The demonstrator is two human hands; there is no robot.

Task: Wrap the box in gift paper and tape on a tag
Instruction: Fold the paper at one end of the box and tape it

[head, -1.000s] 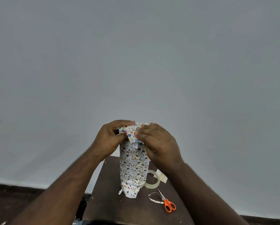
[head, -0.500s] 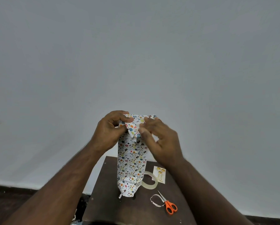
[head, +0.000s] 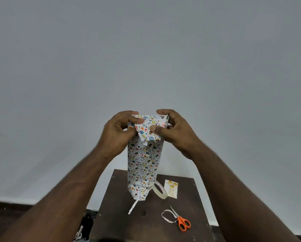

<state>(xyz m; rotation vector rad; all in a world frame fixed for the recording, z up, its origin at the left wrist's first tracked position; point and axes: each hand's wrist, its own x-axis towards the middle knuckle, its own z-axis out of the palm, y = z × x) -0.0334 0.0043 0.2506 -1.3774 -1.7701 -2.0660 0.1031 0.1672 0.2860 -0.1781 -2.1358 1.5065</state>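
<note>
I hold the wrapped box (head: 143,165) up in front of me, above the table (head: 121,222), with its long axis nearly upright and the top end between my two hands. The lower end hangs free below my fingers, and a loose strip of paper trails from it down toward the table.

My left hand (head: 117,133) grips the top left corner; its fingers are curled over the upper edge and the thumb presses on the near face. My right hand (head: 174,130) pinches the folded triangular flap (head: 147,131) of gift paper, thumb on the near side, the other fingers curled over the top right corner. So both hands are closed on the paper at the top end, and the flap points downward, toward me.

I judge that the next move is to press this flap flat down along the near face of the box and fix it. For this the right hand is nearer, because the tape roll (head: 161,191), the birthday tag (head: 171,190) and the orange scissors (head: 182,222) all lie below my right fingers, well apart from them. Whether any tape already sits on the flap I cannot tell from here.
</note>
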